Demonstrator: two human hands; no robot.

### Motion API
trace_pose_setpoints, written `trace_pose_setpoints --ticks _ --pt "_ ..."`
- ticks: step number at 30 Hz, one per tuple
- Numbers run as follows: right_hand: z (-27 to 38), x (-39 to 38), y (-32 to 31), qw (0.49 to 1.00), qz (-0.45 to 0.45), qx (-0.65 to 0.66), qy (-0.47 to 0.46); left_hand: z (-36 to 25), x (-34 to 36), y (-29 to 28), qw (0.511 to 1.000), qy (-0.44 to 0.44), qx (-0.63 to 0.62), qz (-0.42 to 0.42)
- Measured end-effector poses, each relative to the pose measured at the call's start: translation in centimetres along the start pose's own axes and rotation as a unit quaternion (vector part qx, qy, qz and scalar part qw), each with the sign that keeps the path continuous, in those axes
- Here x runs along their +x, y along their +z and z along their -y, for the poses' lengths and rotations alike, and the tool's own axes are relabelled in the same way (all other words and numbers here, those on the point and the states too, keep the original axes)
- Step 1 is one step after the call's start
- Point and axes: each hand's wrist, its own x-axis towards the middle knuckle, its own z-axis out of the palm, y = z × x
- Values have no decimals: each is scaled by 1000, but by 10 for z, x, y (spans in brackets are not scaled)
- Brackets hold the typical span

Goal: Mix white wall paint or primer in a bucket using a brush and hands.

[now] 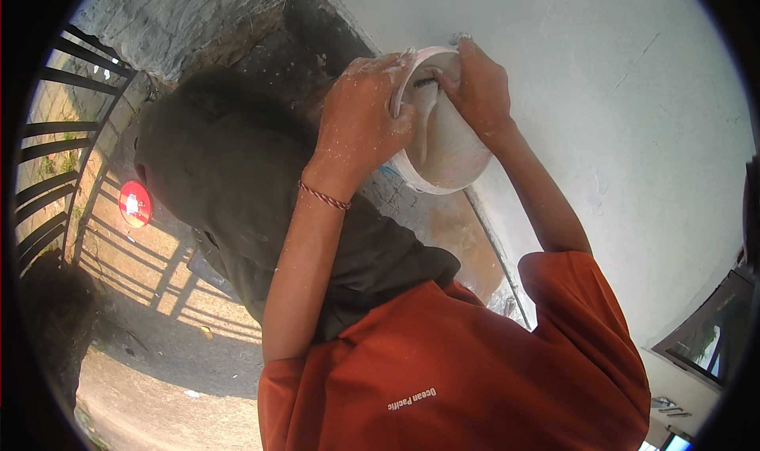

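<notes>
A whitish bucket (467,154) is tilted in front of me, with its open mouth toward me. Pale, wet-looking residue coats its inside wall. My left hand (360,118) is closed round the rim on the left, its thumb at the bucket's mouth. At the upper right of the rim, my right hand (481,95) grips with the thumb inside and the fingers over the edge. White specks and smears cover both hands. A small dark mark or object shows inside near my right thumb; I cannot make out what it is.
A smooth pale wall (617,134) rises close on the right. Rough grey masonry (178,23) stands at the upper left. My dark-trousered leg (229,150) is bent beneath my arms. A red round container (135,204) sits on the ground near a barred metal gate (67,130).
</notes>
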Motion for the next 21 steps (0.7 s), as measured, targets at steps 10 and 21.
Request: trace_pose_setpoints --ticks 10,21 --pt "-6 0 0 998 14 59 -12 1 -1 0 999 -20 -26 3" --pt "-1 -1 2 998 30 44 14 -1 -3 -1 1000 -19 12 4"
